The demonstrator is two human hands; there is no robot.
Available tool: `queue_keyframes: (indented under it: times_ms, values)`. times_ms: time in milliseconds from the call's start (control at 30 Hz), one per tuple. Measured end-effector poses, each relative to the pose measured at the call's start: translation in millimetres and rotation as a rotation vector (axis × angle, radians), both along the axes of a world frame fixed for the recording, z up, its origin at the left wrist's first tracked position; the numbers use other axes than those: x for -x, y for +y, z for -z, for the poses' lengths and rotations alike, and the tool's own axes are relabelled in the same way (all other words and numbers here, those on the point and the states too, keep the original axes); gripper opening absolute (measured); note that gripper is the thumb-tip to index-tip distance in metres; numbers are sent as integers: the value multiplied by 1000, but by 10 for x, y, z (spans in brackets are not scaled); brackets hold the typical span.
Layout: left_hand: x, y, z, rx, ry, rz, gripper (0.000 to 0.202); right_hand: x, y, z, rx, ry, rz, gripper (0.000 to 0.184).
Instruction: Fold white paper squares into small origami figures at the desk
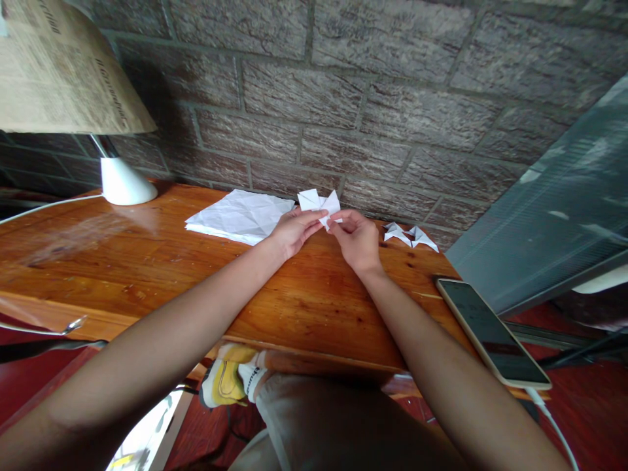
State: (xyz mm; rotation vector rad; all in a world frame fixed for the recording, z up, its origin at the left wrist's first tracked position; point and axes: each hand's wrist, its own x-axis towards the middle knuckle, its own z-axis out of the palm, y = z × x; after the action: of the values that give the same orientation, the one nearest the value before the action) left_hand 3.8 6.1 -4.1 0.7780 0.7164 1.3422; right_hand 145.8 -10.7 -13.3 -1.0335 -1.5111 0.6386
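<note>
Between my two hands, above the far edge of the wooden table (314,294), is a folded white paper (321,201) with pointed flaps standing up. My left hand (297,230) grips it from the left, thumb laid across its lower part. Fingers of my right hand (357,237) pinch its lower right corner, and they partly cover it. Just left of my left hand lies a stack of creased white paper sheets (240,214). A folded white paper shape (411,235) with several points rests on the table to the right of my right hand.
A lamp with a white base (126,183) and newsprint shade (73,72) stands at the left. At the right edge lies a phone (493,333) with a white cable (554,418) plugged in. A brick wall (333,111) rises directly behind the table.
</note>
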Motion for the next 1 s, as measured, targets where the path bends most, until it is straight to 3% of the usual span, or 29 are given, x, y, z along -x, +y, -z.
queue_keyframes:
  times_ms: [267, 467, 667, 800, 1000]
  values:
    - [-25, 17, 34, -68, 27, -41, 26, -5, 42, 73, -34, 22, 53, 27]
    - [-27, 34, 63, -101, 16, -86, 37, 44, 18, 37, 42, 157, 15, 43]
    - [-15, 13, 35, -133, 11, -80, 34, 55, -1, 1, 185, 368, -141, 53]
    - [-12, -8, 19, -141, 8, -74, 31, 37, -4, -23, 272, 402, -226, 52]
    - [-20, -22, 12, -166, -27, -64, 37, 29, 6, -46, 169, 368, -187, 55]
